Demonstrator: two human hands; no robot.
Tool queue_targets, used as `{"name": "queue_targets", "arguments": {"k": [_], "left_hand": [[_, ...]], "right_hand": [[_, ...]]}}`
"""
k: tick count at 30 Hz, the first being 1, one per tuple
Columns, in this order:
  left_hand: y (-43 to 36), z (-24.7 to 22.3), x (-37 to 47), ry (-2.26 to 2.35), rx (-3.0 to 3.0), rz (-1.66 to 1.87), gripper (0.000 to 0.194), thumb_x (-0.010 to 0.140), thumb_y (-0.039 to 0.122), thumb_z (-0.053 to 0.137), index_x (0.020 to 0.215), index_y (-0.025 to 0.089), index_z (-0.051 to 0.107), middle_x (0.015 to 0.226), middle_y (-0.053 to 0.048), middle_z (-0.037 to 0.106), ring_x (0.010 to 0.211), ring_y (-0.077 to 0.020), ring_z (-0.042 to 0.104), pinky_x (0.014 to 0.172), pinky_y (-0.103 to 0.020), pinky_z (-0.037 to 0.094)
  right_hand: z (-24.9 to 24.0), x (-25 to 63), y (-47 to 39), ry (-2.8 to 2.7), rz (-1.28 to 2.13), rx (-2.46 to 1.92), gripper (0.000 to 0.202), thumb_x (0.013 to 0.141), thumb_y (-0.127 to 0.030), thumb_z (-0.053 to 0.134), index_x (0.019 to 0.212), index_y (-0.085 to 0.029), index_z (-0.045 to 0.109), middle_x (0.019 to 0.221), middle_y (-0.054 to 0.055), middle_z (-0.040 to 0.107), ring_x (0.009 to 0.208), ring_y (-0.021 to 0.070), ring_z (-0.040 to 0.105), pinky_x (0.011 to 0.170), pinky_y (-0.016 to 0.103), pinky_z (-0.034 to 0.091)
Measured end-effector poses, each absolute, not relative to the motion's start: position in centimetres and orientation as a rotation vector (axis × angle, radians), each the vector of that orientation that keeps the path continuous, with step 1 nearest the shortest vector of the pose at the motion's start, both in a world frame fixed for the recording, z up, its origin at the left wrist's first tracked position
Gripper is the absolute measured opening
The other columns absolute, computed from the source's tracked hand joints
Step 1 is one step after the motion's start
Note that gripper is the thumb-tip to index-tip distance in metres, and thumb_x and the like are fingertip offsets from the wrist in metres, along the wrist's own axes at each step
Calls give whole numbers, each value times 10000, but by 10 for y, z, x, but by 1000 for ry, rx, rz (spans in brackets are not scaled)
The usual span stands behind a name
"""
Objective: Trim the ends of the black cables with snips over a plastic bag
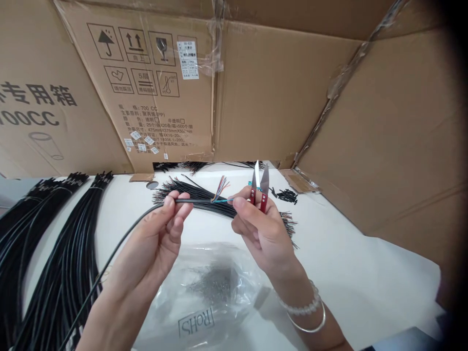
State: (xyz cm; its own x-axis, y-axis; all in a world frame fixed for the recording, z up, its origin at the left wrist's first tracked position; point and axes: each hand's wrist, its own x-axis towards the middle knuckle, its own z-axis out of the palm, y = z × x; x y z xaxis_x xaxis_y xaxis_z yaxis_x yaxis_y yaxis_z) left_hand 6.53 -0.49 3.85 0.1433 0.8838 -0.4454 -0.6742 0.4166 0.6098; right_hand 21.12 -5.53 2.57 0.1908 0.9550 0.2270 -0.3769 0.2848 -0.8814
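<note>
Between thumb and fingers, my left hand pinches a black cable close to its stripped end. Thin coloured wires fan out upward from that end, and a blue strand runs sideways to my right hand. My right thumb and forefinger are closed at the tip of this strand. The same hand also keeps a pair of red-handled thread snips in its fingers, blades pointing up and apart. Behind both hands lies a bundle of black cables with frayed ends.
More bundles of black cable cover the left side. A clear plastic bag marked RoHS, with fine bits inside, lies in front. Short black pieces rest at the back right. Cardboard walls stand behind and to the right of the white table.
</note>
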Motion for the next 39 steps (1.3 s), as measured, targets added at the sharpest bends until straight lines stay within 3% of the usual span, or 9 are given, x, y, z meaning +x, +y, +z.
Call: {"name": "queue_targets", "arguments": {"k": [5,10,12,16,18,24,28,33,39], "left_hand": [[-4,36,64,848,545,1322,280,891,39,520,718,151,710,690,18,707,522,-57,667,455,-49,515],[2,30,59,865,699,1308,180,836,86,614,703,153,715,622,3,692,493,-65,651,433,-46,486],[8,23,55,818,902,1158,163,818,248,672,696,152,723,547,-25,667,456,-90,633,412,-82,484],[8,13,47,954,1661,819,474,812,558,592,558,168,681,446,-55,611,377,-110,545,386,-170,449],[0,12,48,1106,2039,905,433,856,496,556,572,188,663,511,-26,640,446,-107,562,445,-186,439],[-16,18,54,1152,2352,1419,224,869,382,600,998,202,633,932,-28,658,796,-155,590,730,-286,488],[-6,19,52,907,2473,1330,201,912,288,564,1096,219,603,1109,-41,631,1072,-181,558,930,-311,431],[-6,23,46,571,2318,1099,165,965,170,430,868,222,551,768,46,567,717,-65,529,646,-167,415],[-14,27,42,490,2342,1041,230,969,156,395,756,202,466,638,78,477,552,-33,423,547,-134,353]], "right_hand": [[21,209,-57,-984,895,-821,220,808,-345,713,696,-200,592,497,-95,316,424,44,185,388,227,129],[22,201,-72,-1160,328,-956,145,810,-215,698,693,-220,612,551,-60,427,471,69,320,415,223,272],[22,201,-77,-1238,150,-977,149,813,-175,679,702,-225,594,545,-66,431,461,66,320,407,213,278],[22,205,-79,-1366,40,-1039,166,810,-139,651,702,-214,549,536,-78,399,453,59,289,390,193,267],[21,207,-77,-1380,68,-1070,204,785,-128,669,677,-204,514,526,-88,356,460,56,270,396,184,269],[21,204,-73,-1369,146,-1070,293,768,-106,677,653,-198,423,537,-96,291,490,54,253,424,177,244],[24,202,-77,-1379,167,-1056,301,772,-129,687,654,-199,420,540,-95,292,492,54,269,430,171,266],[30,205,-87,-1370,146,-1122,191,820,-164,661,690,-208,530,543,-92,414,466,46,283,400,151,271],[34,207,-92,-1346,163,-1157,129,855,-192,632,738,-231,595,563,-70,486,477,67,389,400,157,342]]}}
